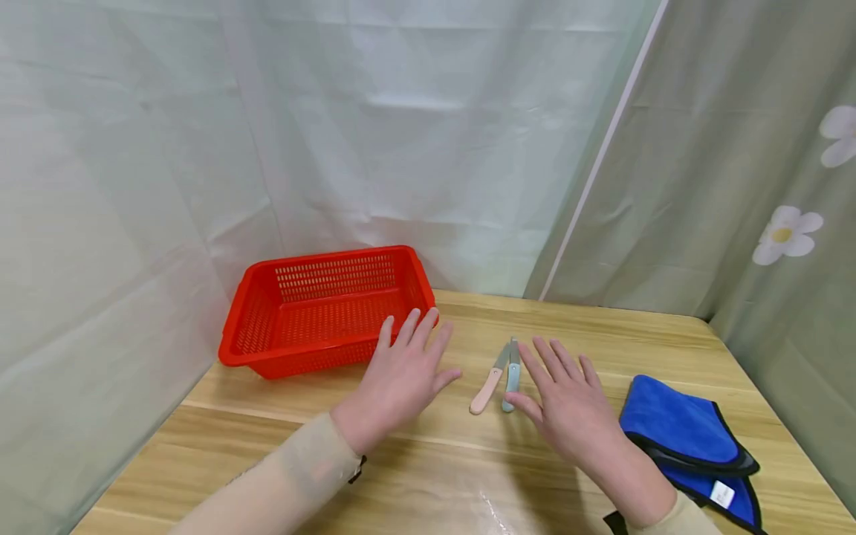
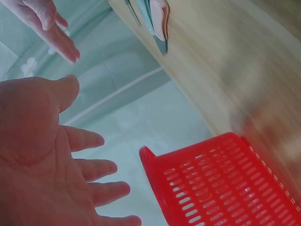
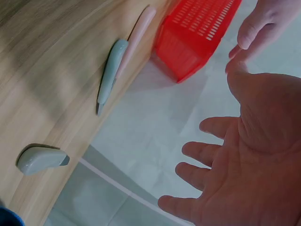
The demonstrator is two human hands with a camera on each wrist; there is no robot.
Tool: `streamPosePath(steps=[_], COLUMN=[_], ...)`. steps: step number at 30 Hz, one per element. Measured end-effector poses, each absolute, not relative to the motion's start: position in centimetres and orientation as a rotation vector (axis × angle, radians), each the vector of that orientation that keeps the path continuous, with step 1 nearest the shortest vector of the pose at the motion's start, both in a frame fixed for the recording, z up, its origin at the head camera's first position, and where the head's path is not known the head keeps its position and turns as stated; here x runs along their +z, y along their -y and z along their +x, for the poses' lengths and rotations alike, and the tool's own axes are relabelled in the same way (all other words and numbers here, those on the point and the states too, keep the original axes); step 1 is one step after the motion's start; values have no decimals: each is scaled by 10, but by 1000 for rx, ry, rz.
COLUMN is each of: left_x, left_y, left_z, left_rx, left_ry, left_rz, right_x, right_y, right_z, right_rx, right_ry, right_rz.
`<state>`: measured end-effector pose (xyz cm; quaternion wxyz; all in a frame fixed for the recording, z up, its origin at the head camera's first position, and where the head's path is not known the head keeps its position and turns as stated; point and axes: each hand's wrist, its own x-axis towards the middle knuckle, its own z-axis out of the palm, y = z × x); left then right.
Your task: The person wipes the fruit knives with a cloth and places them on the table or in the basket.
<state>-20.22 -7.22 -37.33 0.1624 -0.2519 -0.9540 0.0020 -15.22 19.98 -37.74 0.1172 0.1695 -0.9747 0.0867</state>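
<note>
My left hand [image 1: 401, 379] hovers with spread fingers at the near right corner of a red plastic basket [image 1: 281, 362], holding nothing. To its right, a pink-handled knife [image 1: 487, 390] and a light blue-handled knife [image 1: 513, 377] lie side by side on the wooden table, blades pointing away and tips close together. My right hand [image 1: 571, 405] is raised just right of the blue knife, fingers straight and apart, its thumb overlapping that handle in the head view. A short grey-green handled tool [image 3: 41, 160] lies on the table in the right wrist view, hidden from the head view.
Folded blue cloth [image 1: 682, 431] with black edging and a white label lies on the right of the table [image 1: 455, 483]. Pale curtains [image 1: 428, 148] hang close behind the table and along both sides. The slotted basket stands at the back left.
</note>
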Motion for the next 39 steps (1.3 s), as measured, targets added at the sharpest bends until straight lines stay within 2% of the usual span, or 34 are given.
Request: streamPosePath(steps=[39], left_x=[-374], left_y=[75], left_z=[-261], left_rx=[-2], left_ry=[2918], left_rz=[-530], right_x=[-393], right_y=[-256], right_z=[-167], right_rx=[203], right_ry=[2995], right_rz=[299])
